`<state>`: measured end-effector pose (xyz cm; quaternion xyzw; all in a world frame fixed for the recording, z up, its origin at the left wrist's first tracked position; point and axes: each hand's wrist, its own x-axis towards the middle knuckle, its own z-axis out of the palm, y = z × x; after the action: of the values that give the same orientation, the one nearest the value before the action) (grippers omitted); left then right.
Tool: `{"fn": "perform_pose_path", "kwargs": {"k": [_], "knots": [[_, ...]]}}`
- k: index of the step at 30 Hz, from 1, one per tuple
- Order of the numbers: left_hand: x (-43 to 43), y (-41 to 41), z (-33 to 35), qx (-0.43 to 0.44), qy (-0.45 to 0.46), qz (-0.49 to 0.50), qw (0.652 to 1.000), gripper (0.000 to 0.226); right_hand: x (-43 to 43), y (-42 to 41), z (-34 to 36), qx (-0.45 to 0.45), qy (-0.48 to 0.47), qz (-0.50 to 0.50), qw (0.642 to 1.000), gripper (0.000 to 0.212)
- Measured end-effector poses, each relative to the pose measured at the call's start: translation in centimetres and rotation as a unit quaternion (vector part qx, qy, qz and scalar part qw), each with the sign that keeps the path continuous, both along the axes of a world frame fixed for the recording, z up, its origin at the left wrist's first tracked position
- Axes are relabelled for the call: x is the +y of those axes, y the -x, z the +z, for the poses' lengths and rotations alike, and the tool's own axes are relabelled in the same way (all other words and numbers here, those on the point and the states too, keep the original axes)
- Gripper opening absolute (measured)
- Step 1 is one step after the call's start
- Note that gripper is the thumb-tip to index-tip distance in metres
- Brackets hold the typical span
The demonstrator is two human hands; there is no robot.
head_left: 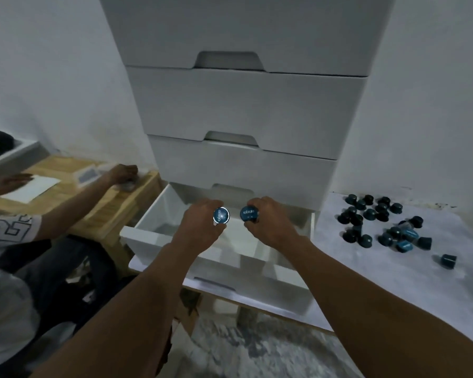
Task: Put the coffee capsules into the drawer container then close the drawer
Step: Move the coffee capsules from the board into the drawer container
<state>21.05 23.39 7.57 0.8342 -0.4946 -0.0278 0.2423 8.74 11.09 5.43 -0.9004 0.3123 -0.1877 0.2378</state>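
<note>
One view only — head-worn wide-angle cam. It sat above and in front of the open drawer, faced forward and down into it. Close in: the drawer took the frame centre, left hand and right hand over it, drawer stack rising behind it. The table showed right of the drawer, a seated person left.

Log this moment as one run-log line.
left hand: grips left capsule | right hand: grips right capsule | drawer: open, hands above | loose capsules: on table, right
</note>
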Motion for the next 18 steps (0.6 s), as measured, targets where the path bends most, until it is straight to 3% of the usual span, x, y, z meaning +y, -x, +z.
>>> {"fn": "perform_pose_path", "kwargs": {"k": [6, 11, 18], "knots": [[-2.5, -2.8, -0.9, 0.016, -0.081, 0.012, 0.997, 0.042, -2.7, -2.9, -2.7, 0.047, -0.040, 0.018, 0.998, 0.031], [-4.0, -4.2, -1.7, 0.011, -0.143, -0.011, 0.990, 0.049, -3.5, -4.4, -4.7, 0.060, -0.078, 0.000, 0.995, 0.041], [-4.8, -7.4, -3.0, 0.006, -0.209, -0.060, 0.976, 0.042, -3.5, -6.8, -6.9, 0.077, -0.101, -0.024, 0.992, 0.031]]}}
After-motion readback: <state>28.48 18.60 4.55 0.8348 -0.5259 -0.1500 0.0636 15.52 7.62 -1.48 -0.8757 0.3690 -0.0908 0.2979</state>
